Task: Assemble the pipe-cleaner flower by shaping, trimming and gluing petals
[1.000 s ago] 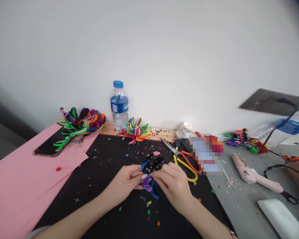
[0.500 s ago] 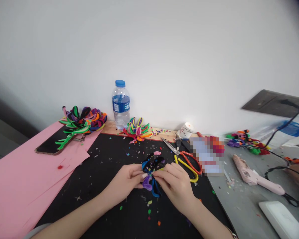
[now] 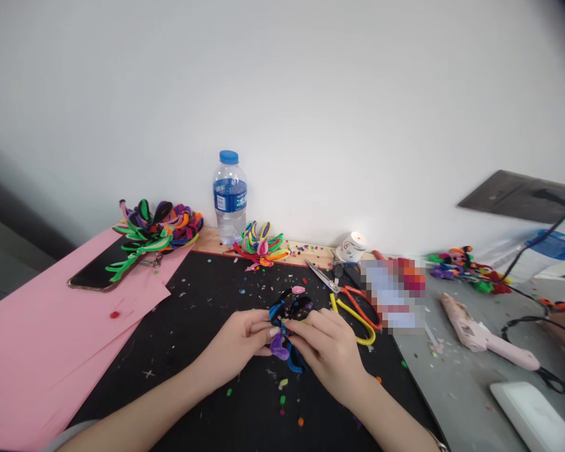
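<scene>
Between my two hands is a pipe-cleaner flower (image 3: 279, 346) with looped petals in purple, blue and black. My left hand (image 3: 242, 339) pinches it from the left, thumb against its middle. Fingers of my right hand (image 3: 327, 348) are closed at the flower's centre from the right; any small piece under the fingertips is hidden. A black mat (image 3: 207, 402) lies beneath, sprinkled with tiny coloured bits. Right of my right hand rest red-handled scissors (image 3: 361, 306) and a bent yellow pipe cleaner (image 3: 368, 334).
Along the wall stand a water bottle (image 3: 230, 201), a heap of pipe-cleaner loops (image 3: 183, 220), a smaller bundle (image 3: 260, 242) and a paper cup (image 3: 351, 248). A phone (image 3: 94, 270) lies on pink paper (image 3: 37, 339). A glue gun (image 3: 487, 339) with its cord and a white box (image 3: 532, 414) sit rightward.
The fingertips of my right hand have shifted slightly left, further onto the flower's centre. My left hand keeps its hold. The whole view has moved very slightly.
</scene>
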Motion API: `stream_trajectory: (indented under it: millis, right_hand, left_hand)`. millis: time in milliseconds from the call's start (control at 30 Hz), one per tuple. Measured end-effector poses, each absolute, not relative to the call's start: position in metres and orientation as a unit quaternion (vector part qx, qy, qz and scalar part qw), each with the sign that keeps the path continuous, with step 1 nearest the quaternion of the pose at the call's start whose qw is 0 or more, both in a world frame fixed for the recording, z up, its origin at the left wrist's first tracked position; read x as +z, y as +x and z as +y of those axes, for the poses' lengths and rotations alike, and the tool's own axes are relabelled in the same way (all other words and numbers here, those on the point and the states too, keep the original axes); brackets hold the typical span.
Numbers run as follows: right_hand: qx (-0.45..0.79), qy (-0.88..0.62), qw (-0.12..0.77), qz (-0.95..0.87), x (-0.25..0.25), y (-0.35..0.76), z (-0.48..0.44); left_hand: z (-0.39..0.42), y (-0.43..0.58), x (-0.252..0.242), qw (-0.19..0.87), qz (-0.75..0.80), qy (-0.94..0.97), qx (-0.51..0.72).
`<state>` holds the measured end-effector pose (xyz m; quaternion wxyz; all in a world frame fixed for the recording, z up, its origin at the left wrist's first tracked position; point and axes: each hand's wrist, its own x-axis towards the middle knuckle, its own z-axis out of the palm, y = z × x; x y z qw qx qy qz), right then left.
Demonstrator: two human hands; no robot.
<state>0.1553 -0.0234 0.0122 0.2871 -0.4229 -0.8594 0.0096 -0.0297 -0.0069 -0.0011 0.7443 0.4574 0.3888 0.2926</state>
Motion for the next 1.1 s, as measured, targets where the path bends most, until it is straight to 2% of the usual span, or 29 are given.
stream_trajectory:
  millis: [367,1100]
  right_hand:
    - [0.022,-0.456,0.284,-0.843,0.01,0.154,-0.0242]
    - [0.047,-0.426,0.271,-0.862,0.0176,0.1546,-0.0266]
  left_hand:
    - [-0.0066,-0.0295,-0.0026,0.749,0.383,0.457,0.288]
    - [-0.0062,-0.0299,-0.0051,0.747,0.379,0.458,0.298]
